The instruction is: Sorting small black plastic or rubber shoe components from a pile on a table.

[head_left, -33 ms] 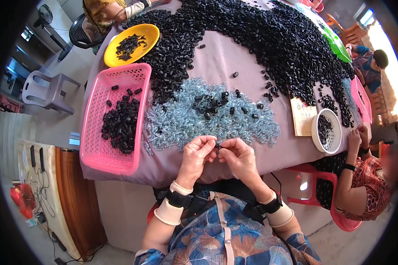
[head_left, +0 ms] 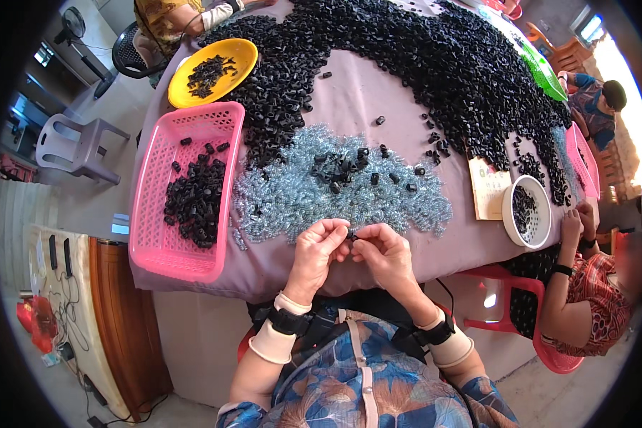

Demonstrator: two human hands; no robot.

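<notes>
though small, one black piece [head_left: 352,238] between both hands [head_left: 314,253] [head_left: 386,260]

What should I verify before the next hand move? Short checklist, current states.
1. Left hand and right hand both pinching the small black piece: ok.
2. Fit of that piece: cannot tell, fingers cover most of it.
3. Clear pieces close by: ok, piled just beyond the hands.
4. Clear pile free of black parts: not ok, a cluster of black parts lies on top.
5. Pink basket upright on the table: ok, black parts inside.
</notes>
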